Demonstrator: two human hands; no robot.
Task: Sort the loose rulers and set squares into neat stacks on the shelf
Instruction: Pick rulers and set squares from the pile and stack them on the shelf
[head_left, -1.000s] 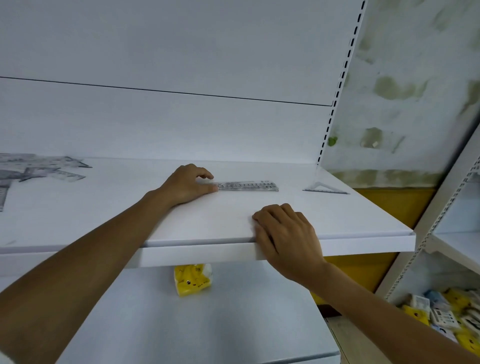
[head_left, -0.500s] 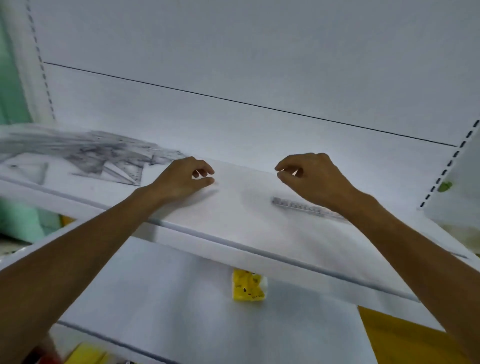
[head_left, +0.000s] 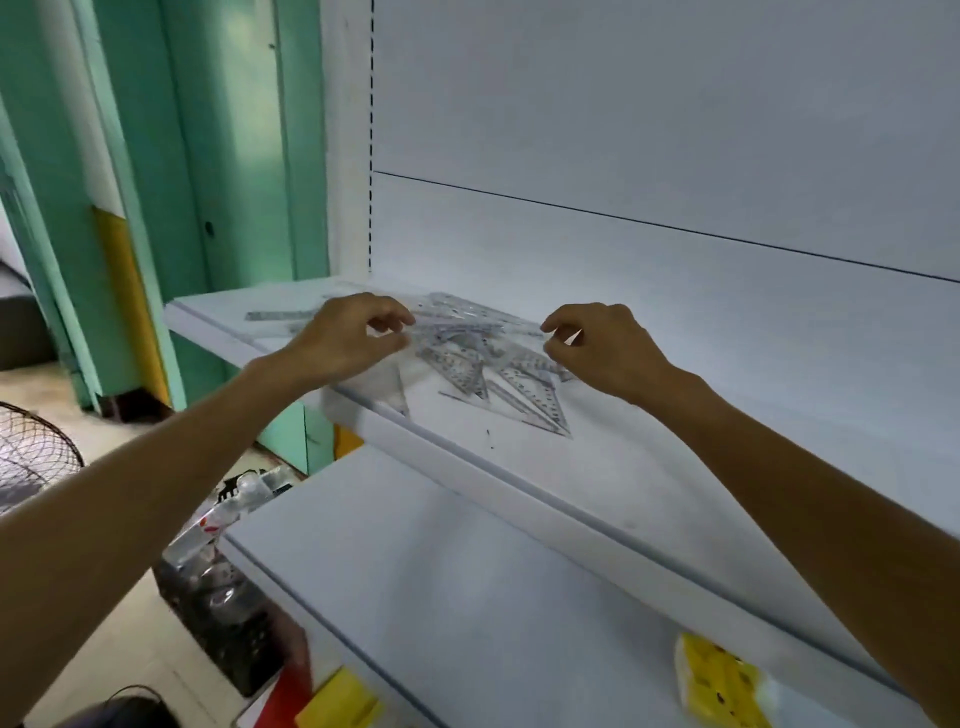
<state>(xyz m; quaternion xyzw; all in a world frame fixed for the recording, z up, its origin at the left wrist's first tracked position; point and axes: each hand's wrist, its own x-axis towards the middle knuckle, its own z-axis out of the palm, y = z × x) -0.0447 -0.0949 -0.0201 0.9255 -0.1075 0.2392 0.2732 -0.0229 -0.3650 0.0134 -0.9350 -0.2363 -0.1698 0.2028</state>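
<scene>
A loose pile of clear rulers and set squares (head_left: 470, 358) lies at the left end of the white shelf (head_left: 519, 493). One clear set square (head_left: 532, 402) sticks out toward the front, and a single ruler (head_left: 280, 314) lies apart to the left. My left hand (head_left: 348, 340) hovers at the pile's left edge with thumb and forefinger tips close together by a ruler's end; blur hides whether they pinch it. My right hand (head_left: 602, 345) is at the pile's right edge, fingers loosely curled with a gap and nothing visibly held.
A lower white shelf (head_left: 467, 597) carries a yellow pack (head_left: 722, 680) at the right. A fan grille (head_left: 31, 457) and floor clutter (head_left: 228, 597) sit to the lower left beside a green wall (head_left: 234, 156). The shelf stretches bare to the right of the pile.
My view has swung left from the shelf's right end. Both hands left the single ruler and the shelf edge and now sit at the two sides of the pile.
</scene>
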